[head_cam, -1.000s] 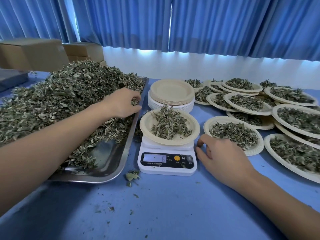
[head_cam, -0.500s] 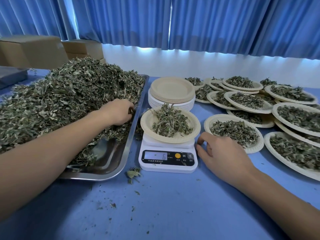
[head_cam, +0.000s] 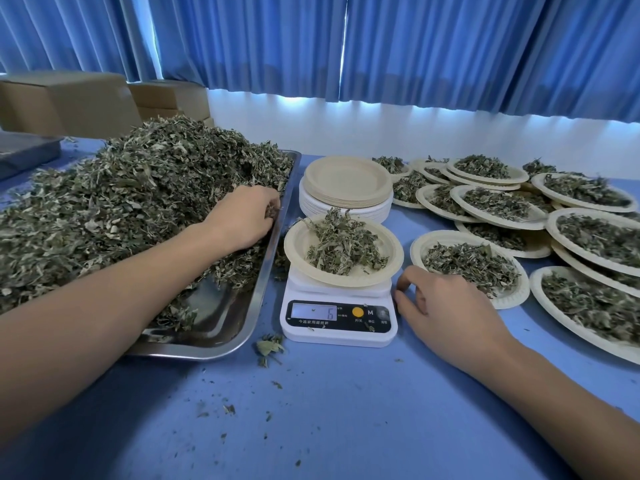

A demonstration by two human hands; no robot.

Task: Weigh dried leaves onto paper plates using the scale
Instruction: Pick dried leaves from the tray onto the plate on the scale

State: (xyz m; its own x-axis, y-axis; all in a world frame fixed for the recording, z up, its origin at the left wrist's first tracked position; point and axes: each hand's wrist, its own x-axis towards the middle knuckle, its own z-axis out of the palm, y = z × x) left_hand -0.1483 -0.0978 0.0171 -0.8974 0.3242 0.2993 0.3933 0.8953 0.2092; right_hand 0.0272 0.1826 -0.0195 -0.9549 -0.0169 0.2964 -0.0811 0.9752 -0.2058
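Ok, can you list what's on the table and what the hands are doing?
scale: white, screen shows 6
plate on scale: holds a small heap of leaves
tray: metal, piled with leaves
left hand: grips leaves in the tray
right hand: rests on the table beside the scale
spare plates: empty stack behind the scale
filled plates: many, right of the scale

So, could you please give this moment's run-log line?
left hand grips leaves in tray | right hand rests beside scale | loaded plate on scale
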